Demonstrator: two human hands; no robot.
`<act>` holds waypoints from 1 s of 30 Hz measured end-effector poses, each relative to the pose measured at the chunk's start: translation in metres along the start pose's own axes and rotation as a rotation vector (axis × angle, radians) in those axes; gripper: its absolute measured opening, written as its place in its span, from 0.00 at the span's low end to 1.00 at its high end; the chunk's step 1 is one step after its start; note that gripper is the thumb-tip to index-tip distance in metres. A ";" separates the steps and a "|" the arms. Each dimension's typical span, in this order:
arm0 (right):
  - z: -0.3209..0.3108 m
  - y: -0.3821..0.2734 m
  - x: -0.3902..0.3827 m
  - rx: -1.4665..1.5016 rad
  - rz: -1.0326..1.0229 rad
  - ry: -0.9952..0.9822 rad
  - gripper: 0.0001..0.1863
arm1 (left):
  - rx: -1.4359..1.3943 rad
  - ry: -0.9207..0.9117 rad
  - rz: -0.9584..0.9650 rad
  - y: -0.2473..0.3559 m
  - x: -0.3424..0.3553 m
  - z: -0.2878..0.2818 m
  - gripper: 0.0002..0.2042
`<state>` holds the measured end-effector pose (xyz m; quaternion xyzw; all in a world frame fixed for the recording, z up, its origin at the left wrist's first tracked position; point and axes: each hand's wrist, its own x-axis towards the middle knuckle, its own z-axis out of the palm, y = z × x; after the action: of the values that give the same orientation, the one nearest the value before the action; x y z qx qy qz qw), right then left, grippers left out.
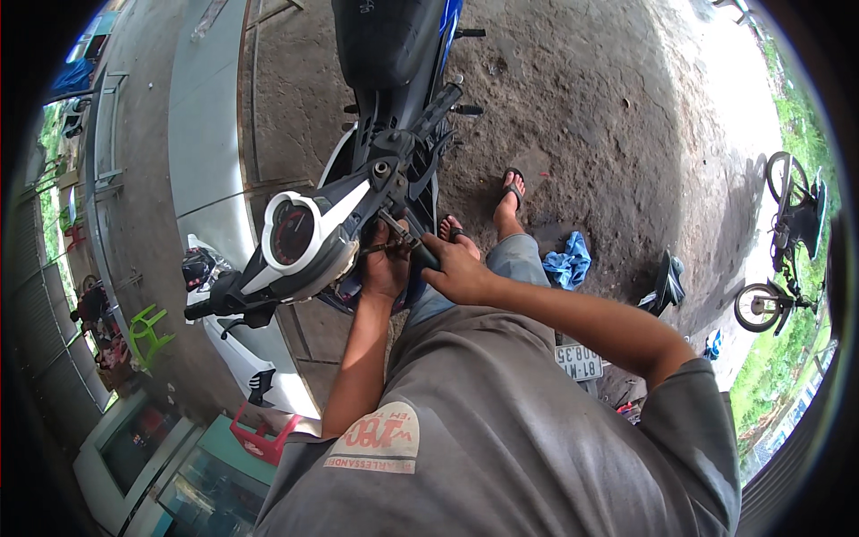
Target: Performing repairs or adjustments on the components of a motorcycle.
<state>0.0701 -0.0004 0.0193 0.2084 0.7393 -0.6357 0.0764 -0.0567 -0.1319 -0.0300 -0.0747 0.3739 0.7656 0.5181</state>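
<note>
A motorcycle (389, 143) stands before me, its handlebar turned so one dark grip (215, 305) points lower left and the other end (443, 103) points away. White trim frames the round speedometer (292, 231). My left hand (386, 268) is under the steering head, palm up, with its fingers curled at small metal and dark parts; what they grip is partly hidden. Beside it, my right hand (458, 271) closes round a dark cylindrical part (422, 256) below the handlebar clamp (386, 179). I cannot tell whether that part is a tool handle or belongs to the motorcycle.
White body panels (259, 358) lie to the left, near a red basket-like item (261, 438) and a glass case (215, 483). A green plastic chair (148, 336) stands farther left. On the right are a blue cloth (567, 261), a dark panel (663, 285) and another motorcycle (789, 242).
</note>
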 end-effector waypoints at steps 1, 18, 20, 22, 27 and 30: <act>-0.004 -0.012 -0.002 -0.009 0.103 -0.031 0.21 | -0.025 -0.030 0.029 0.000 0.002 -0.005 0.26; -0.007 0.019 0.010 -0.039 -0.087 -0.040 0.24 | 0.238 0.139 0.055 -0.002 -0.029 0.005 0.17; -0.019 -0.021 0.006 0.038 0.243 -0.111 0.21 | 0.616 0.153 -0.001 0.000 -0.055 0.001 0.15; -0.027 -0.066 0.015 0.066 0.422 -0.261 0.21 | 0.810 0.171 0.077 -0.003 -0.081 0.010 0.14; 0.001 0.014 0.005 -0.037 0.070 -0.013 0.25 | 1.480 -0.157 0.180 0.044 -0.107 0.107 0.13; 0.002 0.052 0.021 0.023 -0.134 0.012 0.25 | 1.371 -0.420 0.060 0.064 -0.104 0.192 0.11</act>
<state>0.0720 0.0077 -0.0358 0.1630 0.7447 -0.6466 0.0271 -0.0117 -0.0957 0.1902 0.4268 0.6649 0.3707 0.4882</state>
